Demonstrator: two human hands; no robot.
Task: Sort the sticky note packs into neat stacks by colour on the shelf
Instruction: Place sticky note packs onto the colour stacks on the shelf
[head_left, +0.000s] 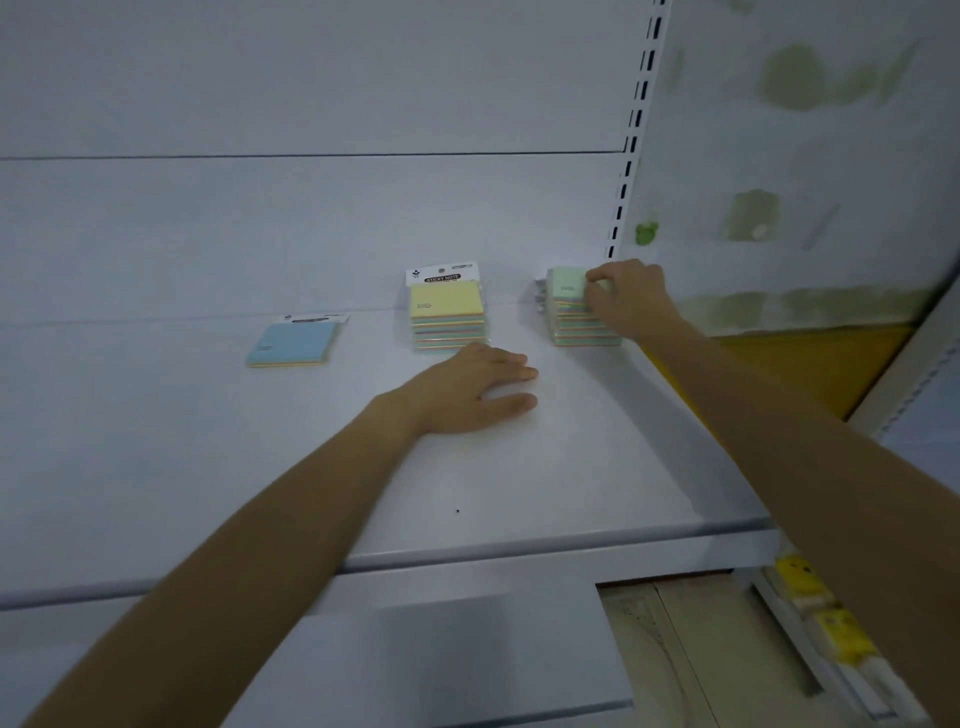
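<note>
Resting palm-down on the white metal shelf (571, 467), the left hand (467, 389) is lying flat with its fingers straight and close together, holding nothing, just in front of the yellow-topped stack of wrapped sticky note packs (448, 312). That stack is sitting mid-shelf near the back panel, its white hang tab (printed "STICKY NOTE") pointing rearward. The right hand (631, 296) is reaching to the back right corner, its fingers curling over and pinching the right edge of the top pack on the mint-green-topped stack (569, 291), which is standing just beside the slotted white upright (631, 156). A single pale-blue-topped pack (293, 344) is lying alone at the left, well apart from both stacks.
</note>
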